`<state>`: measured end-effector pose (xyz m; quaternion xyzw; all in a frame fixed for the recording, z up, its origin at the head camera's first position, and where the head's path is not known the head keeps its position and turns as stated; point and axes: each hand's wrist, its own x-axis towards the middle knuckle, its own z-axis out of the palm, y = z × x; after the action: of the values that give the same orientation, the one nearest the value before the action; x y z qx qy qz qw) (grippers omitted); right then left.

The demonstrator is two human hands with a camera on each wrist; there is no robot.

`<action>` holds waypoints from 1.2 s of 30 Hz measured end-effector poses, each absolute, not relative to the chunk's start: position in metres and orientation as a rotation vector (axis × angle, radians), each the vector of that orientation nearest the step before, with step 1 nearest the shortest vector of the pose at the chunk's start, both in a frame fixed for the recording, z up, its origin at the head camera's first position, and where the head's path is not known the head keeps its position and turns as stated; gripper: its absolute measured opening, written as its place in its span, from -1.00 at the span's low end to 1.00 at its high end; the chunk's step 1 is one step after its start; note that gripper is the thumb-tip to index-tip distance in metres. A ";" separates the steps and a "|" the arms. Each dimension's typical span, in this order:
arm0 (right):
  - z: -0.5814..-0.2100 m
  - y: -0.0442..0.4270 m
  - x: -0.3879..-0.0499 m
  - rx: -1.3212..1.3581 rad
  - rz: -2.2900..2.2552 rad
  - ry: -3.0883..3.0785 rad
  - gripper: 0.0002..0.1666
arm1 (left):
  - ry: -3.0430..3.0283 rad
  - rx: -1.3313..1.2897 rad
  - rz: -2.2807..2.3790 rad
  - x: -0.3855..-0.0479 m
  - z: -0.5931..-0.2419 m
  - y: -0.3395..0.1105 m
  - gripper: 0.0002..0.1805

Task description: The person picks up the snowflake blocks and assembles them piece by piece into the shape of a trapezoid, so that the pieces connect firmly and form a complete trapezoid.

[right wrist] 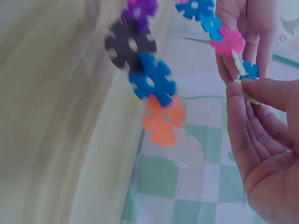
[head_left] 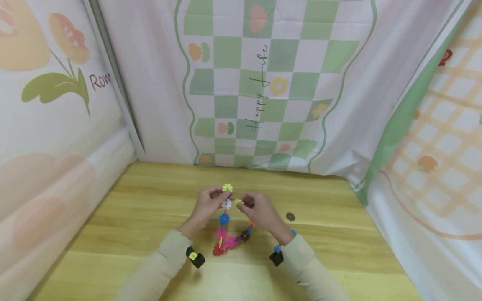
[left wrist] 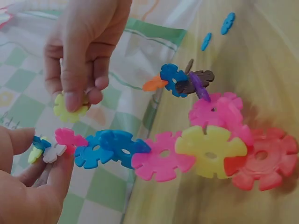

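A chain of interlocking plastic snowflake discs hangs from my left hand [head_left: 211, 204], whose thumb and fingers pinch it near a white disc [head_left: 226, 204]. A yellow disc [head_left: 227, 188] tops that end. Below run blue [head_left: 224, 218], pink and yellow discs to a red disc [head_left: 218, 250]. From there the chain bends back through pink, purple, brown, blue and orange discs [right wrist: 163, 119]; a pale translucent disc [right wrist: 186, 150] follows, blurred. Close beside, my right hand [head_left: 261, 210] pinches a separate yellow disc [left wrist: 69, 108] between thumb and fingers, apart from the chain in the left wrist view.
On the wooden table [head_left: 150, 196], a loose brown disc [head_left: 290, 216] lies to the right. Two blue discs [left wrist: 228, 23] lie near my right wrist. A checked green-and-white cloth [head_left: 260, 83] hangs behind the table, with printed curtains at both sides.
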<state>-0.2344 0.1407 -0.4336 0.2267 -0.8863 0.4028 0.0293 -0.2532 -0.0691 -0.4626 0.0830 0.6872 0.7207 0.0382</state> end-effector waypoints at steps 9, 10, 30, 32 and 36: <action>-0.452 0.141 -0.240 0.619 1.285 -2.700 -0.94 | 2.172 0.193 2.141 -0.251 -0.483 -0.053 -0.72; -0.453 0.140 -0.240 0.610 1.271 -2.708 -0.94 | 2.181 0.192 2.133 -0.251 -0.484 -0.052 -0.73; -0.451 0.129 -0.245 0.515 1.153 -2.760 -0.92 | 2.427 0.418 1.928 -0.252 -0.486 -0.054 -0.51; -0.451 0.129 -0.245 0.513 1.145 -2.758 -0.92 | 2.423 0.446 1.914 -0.250 -0.485 -0.054 -0.50; -0.450 0.128 -0.243 0.512 1.128 -2.747 -0.90 | 2.394 0.507 1.891 -0.247 -0.482 -0.056 -0.44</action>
<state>-0.2430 0.1280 -0.4505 0.1697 -0.9096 0.3737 0.0642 -0.2467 -0.0559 -0.4819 0.1638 0.7739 0.6113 0.0245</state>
